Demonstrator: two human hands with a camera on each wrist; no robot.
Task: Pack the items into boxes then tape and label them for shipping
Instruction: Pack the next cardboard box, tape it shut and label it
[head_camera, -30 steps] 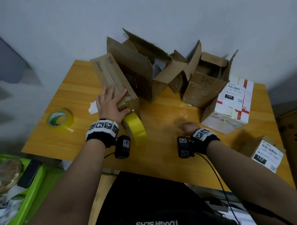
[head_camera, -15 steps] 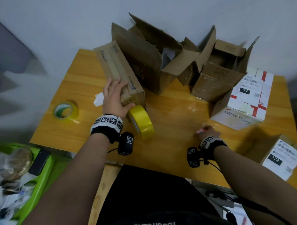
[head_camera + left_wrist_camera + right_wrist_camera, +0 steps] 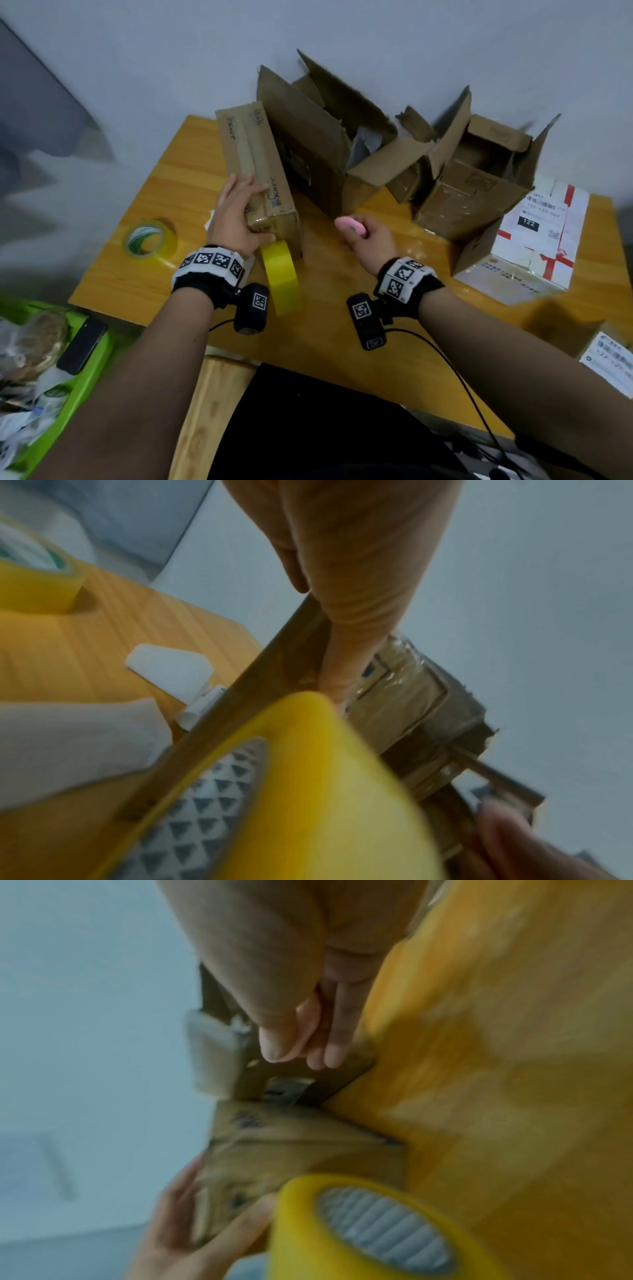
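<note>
Lying flat at the left of the wooden surface point(image 3: 144, 284) is a roll of tape point(image 3: 150, 238) with a green and white core, and beyond that edge a green bin point(image 3: 85, 373) carries a dark phone point(image 3: 81, 346). A scrap of white paper point(image 3: 167, 666) sits just beside the long sealed box point(image 3: 255, 171), which runs away toward the wall with handwriting on its top. The left hand point(image 3: 236, 219) rests on the near end of this box, fingers spread over the top and thumb pressed against the near face, so its grip holds the box. A yellow roll of tape point(image 3: 282, 277) stands on edge, touching the box's near end, just below that thumb. Right of the box stands a large open carton point(image 3: 308, 144) with flaps raised. The right hand point(image 3: 368, 236) hovers above the surface, near the box's right corner, its grip curled round a small pink object point(image 3: 351, 226) with a greenish spot; what it is cannot be told. Farther right is another open carton point(image 3: 476, 178), tilted, then a white parcel point(image 3: 534, 246) with red stripes and a label reading 122. At the right edge lies a brown parcel point(image 3: 606, 356) bearing a shipping label.
</note>
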